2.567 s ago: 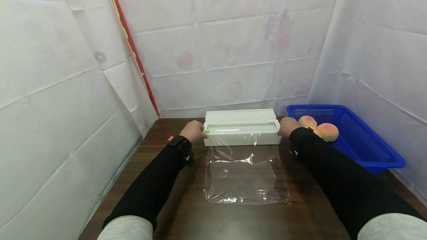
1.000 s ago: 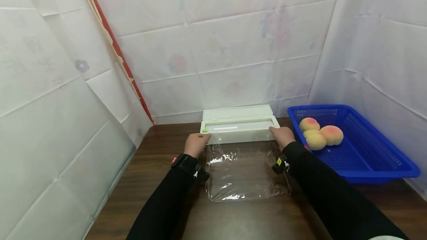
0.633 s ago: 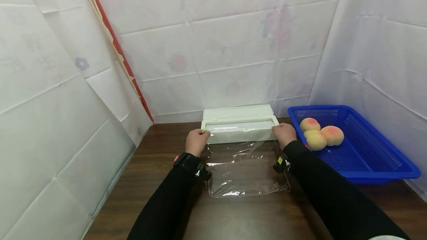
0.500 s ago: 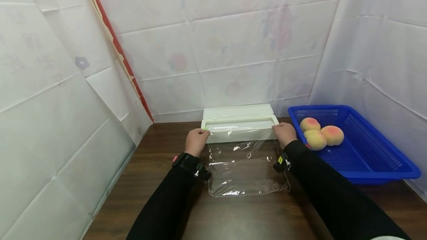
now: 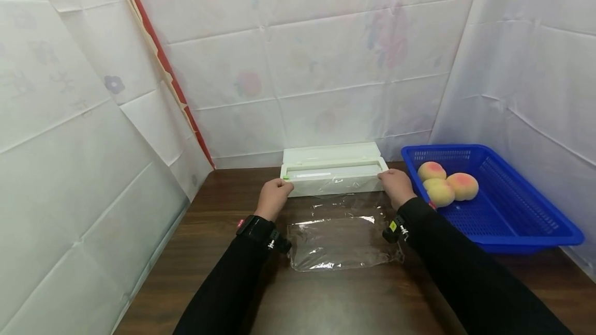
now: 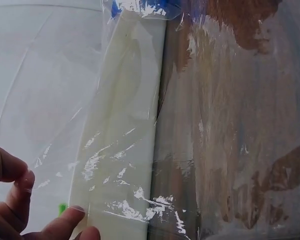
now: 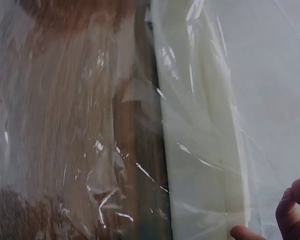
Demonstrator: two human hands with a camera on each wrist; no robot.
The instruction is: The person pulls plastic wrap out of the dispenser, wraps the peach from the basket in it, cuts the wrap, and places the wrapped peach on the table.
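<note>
A white cling film dispenser box (image 5: 331, 152) stands at the back of the table, its lid tipped back. Clear cling film (image 5: 344, 247) runs from it over the front wall and onto the table towards me. At the box's front left corner, my left hand (image 5: 272, 199) pinches the film's edge, with a small green piece (image 5: 286, 177) beside the fingertips. My right hand (image 5: 397, 188) pinches the film at the front right corner. Both wrist views show the film (image 6: 240, 125) stretched along the box front (image 7: 195, 150); the exact finger contact is partly cut off there.
To the right, a blue plastic basket (image 5: 507, 216) holds several peaches (image 5: 440, 193) at its left side, close to my right wrist. White patterned sheets (image 5: 326, 66) wall in the back and both sides of the brown wooden table (image 5: 223, 273).
Both hands have moved from the box's ends to its front corners and taken hold of the film. The film between them rose a little, then settled flatter. The head view has shifted.
</note>
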